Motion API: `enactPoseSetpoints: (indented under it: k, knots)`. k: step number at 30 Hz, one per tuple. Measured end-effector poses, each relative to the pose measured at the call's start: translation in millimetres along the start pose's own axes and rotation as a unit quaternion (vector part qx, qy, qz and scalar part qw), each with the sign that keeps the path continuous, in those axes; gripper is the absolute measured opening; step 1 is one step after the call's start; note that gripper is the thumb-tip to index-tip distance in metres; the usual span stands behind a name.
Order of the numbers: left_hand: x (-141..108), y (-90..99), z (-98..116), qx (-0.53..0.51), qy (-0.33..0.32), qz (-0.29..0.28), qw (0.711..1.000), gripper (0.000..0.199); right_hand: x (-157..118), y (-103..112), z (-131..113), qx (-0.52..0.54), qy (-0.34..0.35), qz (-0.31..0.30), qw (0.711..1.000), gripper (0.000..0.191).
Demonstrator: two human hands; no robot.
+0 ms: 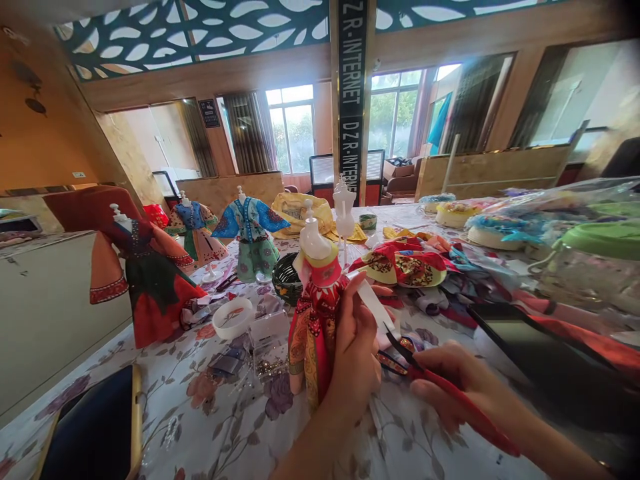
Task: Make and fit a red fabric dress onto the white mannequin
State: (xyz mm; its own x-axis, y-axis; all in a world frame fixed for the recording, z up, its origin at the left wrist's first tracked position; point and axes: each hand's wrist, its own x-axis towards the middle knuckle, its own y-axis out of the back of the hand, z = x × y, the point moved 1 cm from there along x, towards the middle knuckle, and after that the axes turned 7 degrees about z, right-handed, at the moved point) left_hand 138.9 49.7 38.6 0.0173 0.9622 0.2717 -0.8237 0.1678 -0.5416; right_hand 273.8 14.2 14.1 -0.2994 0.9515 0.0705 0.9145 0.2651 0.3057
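Observation:
My left hand point(356, 343) is closed, with a white strip point(371, 300) pinched at its fingertips. It rests against a small mannequin in a red and gold dress point(316, 313), whose white neck and shoulders stand bare above a yellow and pink band. In my right hand point(457, 383) is a red-handled tool point(470, 410) with a narrow dark tip, which lies close to the lower end of the strip. What kind of tool it is I cannot make out. Beneath the tip lies a dark piece with an orange pattern point(393, 363).
Dressed mannequins stand on the left, one in a blue jacket point(249, 220). A white ring point(233, 317), a clear bead box point(269, 343) and a dark basket point(287, 277) sit nearby. Phones lie left point(93, 427) and right point(540, 353). Fabric pieces point(405, 263) lie behind my hands.

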Motion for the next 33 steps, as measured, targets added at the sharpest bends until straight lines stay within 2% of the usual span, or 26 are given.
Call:
enactPoseSetpoints:
  k: [6,12,15,20,26,33]
  knots:
    - [-2.1,-0.1,4.2,-0.005,-0.004,-0.036,0.999,0.035,-3.0,1.1,0.1,0.039,-0.009,0.002,0.999,0.054]
    - [-2.3,-0.8,4.7,-0.027,0.030,-0.053,0.998,0.044,-4.2,-0.1,-4.2,0.051,-0.009,0.009,0.999,0.055]
    - [-1.9,-1.8,4.9,-0.052,0.039,-0.057,0.996,0.040,-3.7,-1.7,-6.1,0.039,-0.010,0.000,0.999,0.055]
    - [-2.0,-3.6,5.3,-0.082,0.062,-0.046,0.994,0.037,-1.8,-2.8,-7.6,0.033,0.003,0.005,0.999,0.053]
    - [-1.9,-3.9,4.7,-0.114,0.091,-0.052,0.988,0.043,-0.2,-5.1,-15.1,0.055,0.009,-0.017,0.998,0.054]
    - [-2.7,-2.3,3.6,-0.100,0.121,-0.039,0.987,0.047,-1.5,-5.4,-14.7,0.057,0.011,-0.034,0.998,0.053]
